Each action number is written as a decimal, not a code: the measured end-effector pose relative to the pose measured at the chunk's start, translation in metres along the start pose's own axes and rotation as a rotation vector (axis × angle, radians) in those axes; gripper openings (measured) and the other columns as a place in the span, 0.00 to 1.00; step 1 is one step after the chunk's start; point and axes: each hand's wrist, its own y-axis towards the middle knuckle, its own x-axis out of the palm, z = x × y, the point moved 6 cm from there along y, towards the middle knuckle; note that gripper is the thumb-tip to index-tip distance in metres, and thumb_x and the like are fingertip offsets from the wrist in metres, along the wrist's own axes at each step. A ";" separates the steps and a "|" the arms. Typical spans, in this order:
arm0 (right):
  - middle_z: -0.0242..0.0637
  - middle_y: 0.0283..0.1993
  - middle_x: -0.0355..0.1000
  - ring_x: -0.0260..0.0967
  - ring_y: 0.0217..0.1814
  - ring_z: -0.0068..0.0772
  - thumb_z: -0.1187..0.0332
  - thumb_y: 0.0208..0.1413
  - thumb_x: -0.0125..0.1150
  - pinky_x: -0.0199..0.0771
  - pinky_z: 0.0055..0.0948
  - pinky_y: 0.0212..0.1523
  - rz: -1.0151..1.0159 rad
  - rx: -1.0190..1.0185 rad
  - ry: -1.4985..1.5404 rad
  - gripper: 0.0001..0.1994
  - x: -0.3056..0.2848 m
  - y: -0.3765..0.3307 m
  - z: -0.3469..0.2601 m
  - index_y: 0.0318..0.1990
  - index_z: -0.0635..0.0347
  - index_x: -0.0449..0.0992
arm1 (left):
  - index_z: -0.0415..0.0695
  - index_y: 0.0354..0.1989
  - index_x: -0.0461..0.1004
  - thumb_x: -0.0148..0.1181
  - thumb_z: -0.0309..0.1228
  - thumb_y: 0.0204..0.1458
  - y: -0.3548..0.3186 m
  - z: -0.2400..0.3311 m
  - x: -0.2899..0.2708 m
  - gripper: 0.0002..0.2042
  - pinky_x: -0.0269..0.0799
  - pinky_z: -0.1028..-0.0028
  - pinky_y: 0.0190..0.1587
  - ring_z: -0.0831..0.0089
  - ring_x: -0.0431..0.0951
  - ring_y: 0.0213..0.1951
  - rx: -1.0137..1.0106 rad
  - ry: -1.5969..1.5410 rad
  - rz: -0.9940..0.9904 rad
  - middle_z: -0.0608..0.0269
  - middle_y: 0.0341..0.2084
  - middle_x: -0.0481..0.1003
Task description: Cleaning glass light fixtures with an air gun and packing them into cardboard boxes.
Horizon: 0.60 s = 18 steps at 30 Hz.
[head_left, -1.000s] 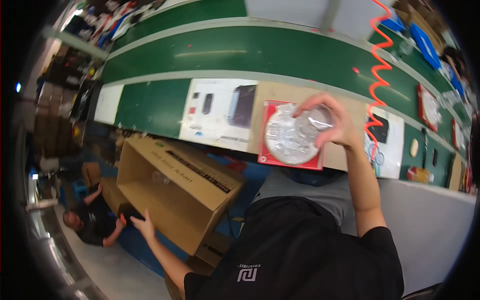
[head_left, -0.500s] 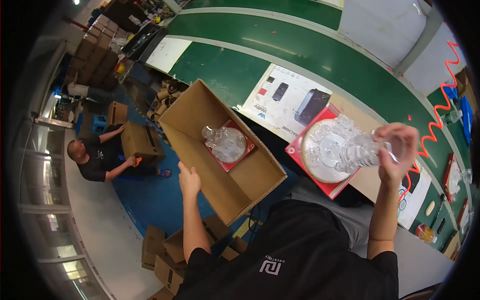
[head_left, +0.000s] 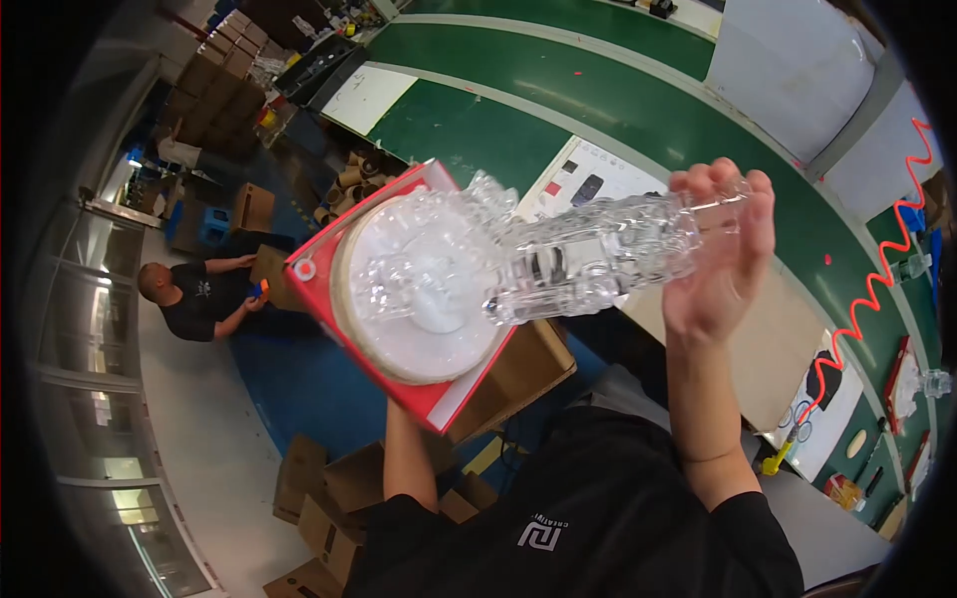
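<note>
A clear, ridged tower-shaped piece stands out from a white round disc on a red square base. It is held up in front of me, tilted with the base to the left. My right hand is closed around the narrow end of the tower. Behind the base, most of an open cardboard box is hidden; only its right part shows. My left forearm runs up behind the base, and the hand itself is out of sight there.
A green workbench with a printed white sheet curves along the far side. A red coiled cord hangs at the right, with scissors below it. Cardboard boxes lie at lower left. Another person handles a box at far left.
My right hand has brought the clear tower piece leftward and up, over the cardboard box. It now covers my left hand and the similar piece seen inside the box before.
</note>
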 end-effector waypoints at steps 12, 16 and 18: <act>0.38 0.40 0.71 0.71 0.42 0.34 0.69 0.57 0.59 0.72 0.33 0.45 0.138 0.265 -0.012 0.10 -0.003 -0.012 0.069 0.42 0.53 0.64 | 0.37 0.55 0.67 0.47 0.33 0.59 -0.004 0.182 0.042 0.18 0.72 0.62 0.52 0.54 0.77 0.45 -0.358 -0.955 0.004 0.52 0.43 0.77; 0.40 0.39 0.71 0.72 0.40 0.32 0.78 0.52 0.62 0.72 0.31 0.44 0.189 0.276 -0.182 0.16 -0.016 -0.029 0.075 0.43 0.55 0.63 | 0.38 0.55 0.68 0.46 0.34 0.60 0.044 0.131 0.039 0.18 0.71 0.63 0.54 0.56 0.77 0.46 -0.473 -1.197 -0.036 0.54 0.44 0.76; 0.41 0.39 0.71 0.71 0.41 0.31 0.82 0.48 0.63 0.73 0.29 0.41 0.098 0.247 -0.280 0.20 0.000 -0.048 0.078 0.43 0.57 0.61 | 0.40 0.46 0.76 0.54 0.34 0.55 0.015 -0.051 -0.033 0.14 0.75 0.63 0.42 0.67 0.79 0.37 -0.502 -0.355 0.109 0.60 0.38 0.79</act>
